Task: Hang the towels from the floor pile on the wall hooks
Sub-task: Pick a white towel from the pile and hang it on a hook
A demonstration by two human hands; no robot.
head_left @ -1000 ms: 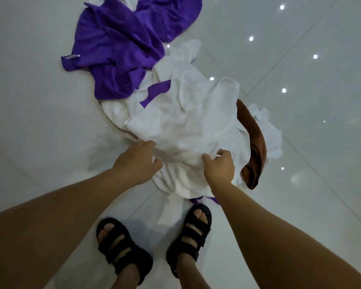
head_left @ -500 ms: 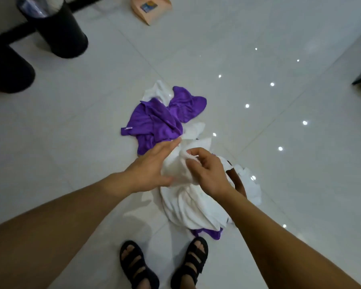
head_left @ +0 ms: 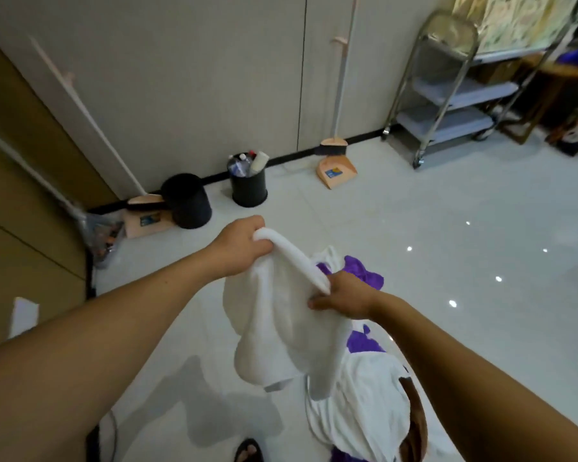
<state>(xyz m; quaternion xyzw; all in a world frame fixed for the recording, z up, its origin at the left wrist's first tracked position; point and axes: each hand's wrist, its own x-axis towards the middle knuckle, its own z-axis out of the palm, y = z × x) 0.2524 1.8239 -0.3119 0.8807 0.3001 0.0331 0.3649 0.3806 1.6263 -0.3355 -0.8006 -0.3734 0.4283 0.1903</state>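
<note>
A sandal (head_left: 247, 450) toe shows at the bottom edge on the white tiled floor (head_left: 447, 245). Just to its right lies the pile (head_left: 357, 395): mostly white towels, with purple ones showing at its far and near ends and a brown one along its right side.

Above the pile both hands hold up a white towel (head_left: 274, 321). The left hand (head_left: 241, 245), the higher and farther one, has its fingers curled round one end of the towel's rolled top edge. The right hand (head_left: 341, 298), lower and nearer, pinches the other end of that edge. The rest of the towel hangs down in loose folds between the arms, clear of the floor.

Farther off, by the wall, stand two black bins. The left bin (head_left: 187, 201) shows only a dark top; what it holds I cannot tell. The right bin (head_left: 249, 188) is filled with plastic bottles and a white cup. A peach dustpan (head_left: 144, 221) lies beside the left bin, and a clear bag (head_left: 101, 231) of rubbish slumps in the corner. Another dustpan (head_left: 336, 173) stands below a broom (head_left: 334, 148) leaning on the wall.

Farthest right is a metal cart (head_left: 447, 95) with grey shelves; something pale and patterned sits on top.
</note>
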